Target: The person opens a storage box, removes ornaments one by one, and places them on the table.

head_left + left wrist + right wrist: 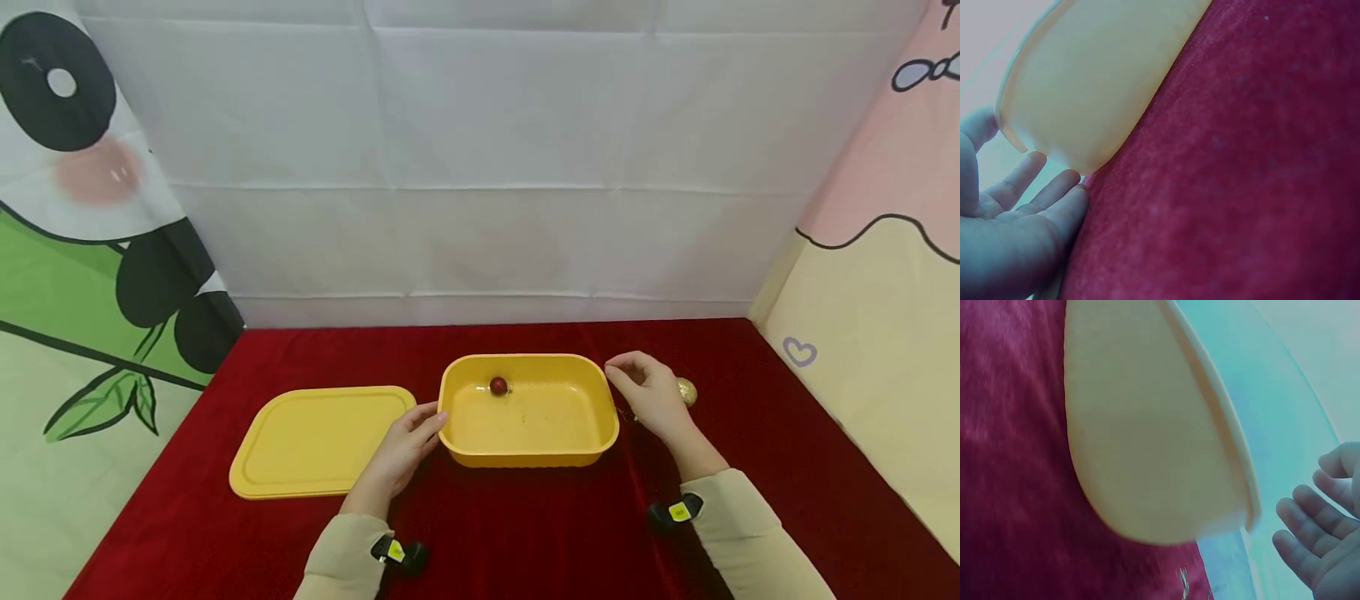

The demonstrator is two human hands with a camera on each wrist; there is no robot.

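A yellow plastic box (536,459) with rounded corners stands lidless on the red cloth. Inside it, toward the back left, lies a small dark red ball (498,386) with a gold bit at its side. My left hand (405,450) holds the box's left end, thumb at the rim and fingers against the outer wall. Beside the right rim is my right hand (648,392), its thumb and forefinger close together. In the right wrist view its loosely curled fingers (1297,519) are apart from the box, with nothing visible in them. Behind this hand, a gold ball (687,392) is partly hidden.
A flat yellow lid (315,442) lies left of the box, close to the left hand. A thin gold strand (1184,582) rests on the red cloth (525,533) by the box's right end. A white sheet (487,167) hangs behind the table, with printed cloths at both sides.
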